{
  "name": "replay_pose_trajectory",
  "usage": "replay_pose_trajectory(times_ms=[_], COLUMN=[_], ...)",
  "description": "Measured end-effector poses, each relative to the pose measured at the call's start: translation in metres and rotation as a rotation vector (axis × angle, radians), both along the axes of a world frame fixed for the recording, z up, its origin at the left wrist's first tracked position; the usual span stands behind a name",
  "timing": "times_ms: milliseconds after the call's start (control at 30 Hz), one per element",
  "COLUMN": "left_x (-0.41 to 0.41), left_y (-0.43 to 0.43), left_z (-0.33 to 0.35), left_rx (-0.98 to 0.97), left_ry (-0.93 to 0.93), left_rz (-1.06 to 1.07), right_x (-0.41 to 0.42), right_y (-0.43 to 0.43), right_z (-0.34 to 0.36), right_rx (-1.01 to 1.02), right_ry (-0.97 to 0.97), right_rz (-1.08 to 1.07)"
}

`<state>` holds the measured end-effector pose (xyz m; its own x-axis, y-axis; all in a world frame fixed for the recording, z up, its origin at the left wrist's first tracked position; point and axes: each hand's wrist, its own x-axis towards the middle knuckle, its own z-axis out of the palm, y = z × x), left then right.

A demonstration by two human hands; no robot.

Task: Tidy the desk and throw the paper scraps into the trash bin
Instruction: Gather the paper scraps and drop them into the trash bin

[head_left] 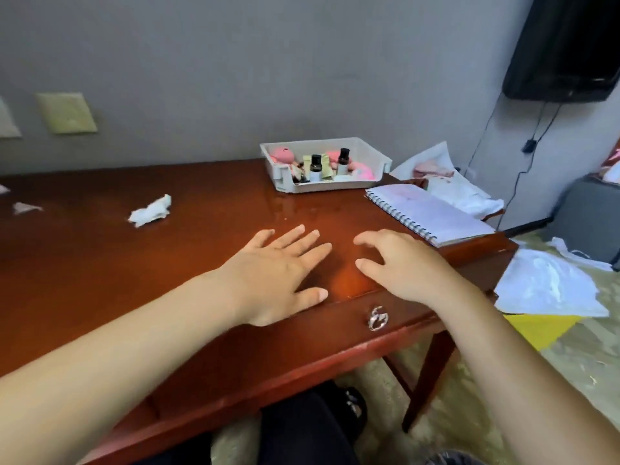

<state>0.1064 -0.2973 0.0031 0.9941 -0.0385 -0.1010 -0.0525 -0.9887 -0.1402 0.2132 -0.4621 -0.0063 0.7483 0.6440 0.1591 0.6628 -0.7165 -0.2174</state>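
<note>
My left hand (280, 271) lies flat on the red-brown wooden desk (100, 263), fingers spread. Beside it my right hand (402, 265) hovers or rests with fingers loosely bent, holding nothing. A crumpled white paper scrap (151, 211) lies on the desk to the left and beyond my left hand. A smaller scrap (25, 207) sits near the far left edge. A yellow trash bin with a white liner bag (543, 286) stands on the floor to the right of the desk.
A white tray (369, 152) with small bottles and pink items stands at the back of the desk. A spiral notebook (432, 213) lies at the desk's right end. White cloth or paper (469, 196) lies behind it. A drawer handle (378, 317) faces me.
</note>
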Motion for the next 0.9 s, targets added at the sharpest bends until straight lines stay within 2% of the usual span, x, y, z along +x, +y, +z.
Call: replay_pose_trajectory(times_ms=[367, 533, 800, 900], left_x=[-0.109, -0.168, -0.224, -0.237], left_y=[0.152, 0.202, 0.244, 0.253], left_z=[-0.012, -0.029, -0.039, -0.036], left_rx=[-0.001, -0.014, 0.027, 0.045], left_ry=[-0.066, -0.137, -0.170, -0.188], left_rz=[0.573, 0.791, 1.020, 1.111], right_x=[-0.049, -0.059, -0.052, -0.057], right_y=[0.226, 0.304, 0.370, 0.379], right_z=[-0.007, -0.017, -0.028, -0.028], right_rx=[-0.126, -0.080, -0.101, 0.021], right_ry=[0.077, 0.016, -0.015, -0.070], right_rz=[0.358, 0.351, 0.181, 0.218])
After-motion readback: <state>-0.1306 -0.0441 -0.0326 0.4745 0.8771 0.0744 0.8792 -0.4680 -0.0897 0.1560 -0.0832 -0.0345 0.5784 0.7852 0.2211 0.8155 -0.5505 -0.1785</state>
